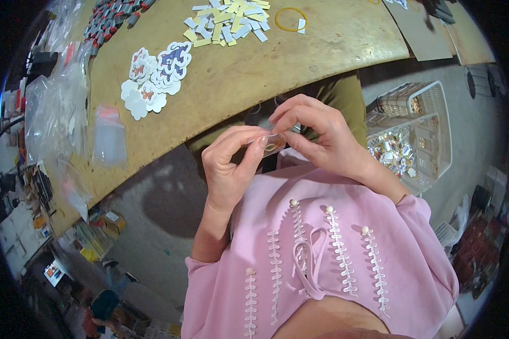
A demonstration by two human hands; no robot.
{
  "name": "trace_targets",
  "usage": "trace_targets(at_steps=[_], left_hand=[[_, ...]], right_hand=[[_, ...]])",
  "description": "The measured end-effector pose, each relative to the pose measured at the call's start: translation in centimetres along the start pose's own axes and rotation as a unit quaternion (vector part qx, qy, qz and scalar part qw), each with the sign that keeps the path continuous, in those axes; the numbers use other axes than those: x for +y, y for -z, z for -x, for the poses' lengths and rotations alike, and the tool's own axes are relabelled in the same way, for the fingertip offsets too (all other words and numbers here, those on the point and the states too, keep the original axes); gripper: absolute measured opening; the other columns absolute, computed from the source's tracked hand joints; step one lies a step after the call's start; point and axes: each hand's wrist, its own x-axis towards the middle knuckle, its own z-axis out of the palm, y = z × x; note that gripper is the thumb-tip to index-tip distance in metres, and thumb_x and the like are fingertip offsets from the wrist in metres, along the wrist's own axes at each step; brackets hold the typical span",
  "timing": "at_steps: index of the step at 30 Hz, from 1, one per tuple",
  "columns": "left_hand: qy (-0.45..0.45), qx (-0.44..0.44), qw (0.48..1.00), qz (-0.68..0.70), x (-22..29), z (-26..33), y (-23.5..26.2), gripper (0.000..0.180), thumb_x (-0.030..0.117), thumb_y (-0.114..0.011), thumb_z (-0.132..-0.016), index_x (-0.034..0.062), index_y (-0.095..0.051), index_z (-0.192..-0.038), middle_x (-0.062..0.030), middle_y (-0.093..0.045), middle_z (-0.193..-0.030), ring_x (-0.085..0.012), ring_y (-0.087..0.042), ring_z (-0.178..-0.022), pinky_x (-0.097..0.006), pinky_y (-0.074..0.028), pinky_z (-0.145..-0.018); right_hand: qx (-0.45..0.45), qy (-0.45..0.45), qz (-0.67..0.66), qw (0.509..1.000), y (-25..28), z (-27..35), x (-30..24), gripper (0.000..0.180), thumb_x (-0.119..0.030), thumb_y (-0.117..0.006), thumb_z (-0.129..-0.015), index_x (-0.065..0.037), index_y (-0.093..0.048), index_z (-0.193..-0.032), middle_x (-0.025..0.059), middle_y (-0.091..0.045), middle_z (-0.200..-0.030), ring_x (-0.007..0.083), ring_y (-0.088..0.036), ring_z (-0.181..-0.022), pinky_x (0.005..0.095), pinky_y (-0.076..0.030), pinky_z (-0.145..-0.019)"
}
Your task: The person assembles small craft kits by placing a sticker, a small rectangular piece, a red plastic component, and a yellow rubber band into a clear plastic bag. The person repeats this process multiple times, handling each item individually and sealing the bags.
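Between my two hands, above my lap, is a small clear plastic bag [275, 146] with something yellowish inside that is too small to name. My left hand [230, 161] pinches the bag's left edge between thumb and fingers. With bent fingers and thumb, my right hand [329, 138] grips the upper right edge of the same bag. Beyond my hands, on the wooden table [237, 79], lie several cloud-shaped printed cutouts [159, 70] in loose stacks. A stack of small clear zip bags with a reddish top strip [110, 137] rests near the table's left edge.
At the table's far side lie a pile of yellow and white small strips [229, 21], a yellow ring [290, 19] and several grey-and-red small parts [108, 21]. Larger clear plastic bags [59, 107] lie at the left. A white plastic basket [435, 135] of shiny packets stands on my right.
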Motion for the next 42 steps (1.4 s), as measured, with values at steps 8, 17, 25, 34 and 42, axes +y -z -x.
trace_targets(at_steps=[8,17,25,34,42], left_hand=[[0.056,0.026,0.996,0.067,0.0,0.5,0.0,0.01,-0.001,-0.068,-0.101,-0.0028,-0.077,-0.106,-0.006,-0.075,-0.104,-0.0054,-0.067,-0.087,-0.019,-0.052,-0.072],[-0.036,0.02,0.995,-0.088,0.4,-1.2,-1.1,0.015,-0.001,-0.081,-0.082,0.0033,-0.072,-0.093,-0.0095,-0.071,-0.086,-0.0219,-0.069,-0.074,-0.033,-0.055,-0.067],[-0.002,-0.01,0.996,-0.085,0.0,-0.9,-0.2,0.014,-0.005,-0.076,-0.082,0.0035,-0.066,-0.084,-0.0056,-0.064,-0.076,-0.0151,-0.061,-0.065,-0.03,-0.05,-0.061],[0.214,-0.004,0.891,0.401,-2.4,0.8,-0.8,0.008,0.005,-0.065,-0.103,0.0024,-0.07,-0.097,-0.0005,-0.071,-0.089,-0.0045,-0.062,-0.077,-0.022,-0.051,-0.074],[0.038,-0.042,0.998,-0.023,0.1,0.8,2.5,0.005,-0.001,-0.076,-0.092,0.0012,-0.072,-0.091,-0.0042,-0.069,-0.086,-0.0099,-0.064,-0.075,-0.025,-0.051,-0.067]], right_hand=[[0.014,-0.232,-0.355,0.906,0.0,0.2,0.8,0.012,-0.005,-0.071,-0.101,0.002,-0.068,-0.11,0.0018,-0.072,-0.096,0.0086,-0.069,-0.09,0.027,-0.058,-0.085],[0.082,-0.115,-0.124,0.982,-1.8,0.5,0.7,0.008,-0.003,-0.069,-0.101,0.003,-0.073,-0.103,0.0058,-0.076,-0.093,0.011,-0.073,-0.086,0.0289,-0.06,-0.075],[0.073,-0.218,-0.258,0.939,-0.2,0.9,1.5,0.01,-0.004,-0.069,-0.1,0.003,-0.074,-0.103,0.0043,-0.076,-0.091,0.0097,-0.071,-0.082,0.0275,-0.06,-0.074],[0.081,-0.3,-0.505,0.805,0.8,0.7,3.6,0.018,-0.018,-0.067,-0.105,-0.004,-0.068,-0.115,0.0048,-0.076,-0.097,0.0121,-0.07,-0.083,0.0319,-0.059,-0.082],[0.145,-0.306,-0.042,0.94,8.0,5.9,6.9,0.008,-0.014,-0.066,-0.105,-0.006,-0.068,-0.102,-0.0029,-0.059,-0.084,0.0071,-0.056,-0.076,0.0262,-0.047,-0.066]])
